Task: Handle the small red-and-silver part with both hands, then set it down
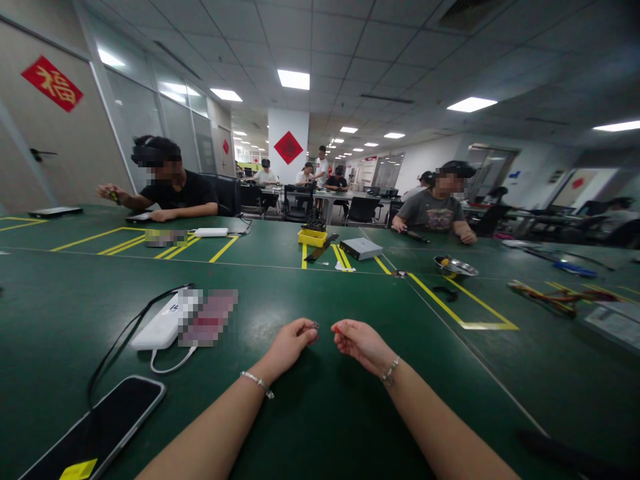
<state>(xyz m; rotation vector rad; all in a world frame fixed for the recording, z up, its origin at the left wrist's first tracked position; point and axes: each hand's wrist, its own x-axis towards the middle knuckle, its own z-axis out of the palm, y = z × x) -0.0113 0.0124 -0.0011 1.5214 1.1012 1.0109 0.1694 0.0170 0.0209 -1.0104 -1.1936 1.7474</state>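
Observation:
Over the green table, my left hand [296, 339] pinches a small dark, metallic-looking piece [316, 326] between thumb and fingers. Facing it across a narrow gap, my right hand [361, 340] has its fingers closed on a small orange-red piece [336, 329]. Both pieces are too small to identify, and the fingers partly hide them. The hands do not touch. To the left of my left hand lie a white power bank [167, 321] and a pixelated reddish item [213, 319].
A phone [100, 427] lies at front left, near a black cable [120, 333]. Farther back are a yellow tray [313, 237], a grey box [361, 249] and a metal bowl [456, 267]. Wires [545, 297] lie at right. Two people [180, 193] [433, 210] sit across the table.

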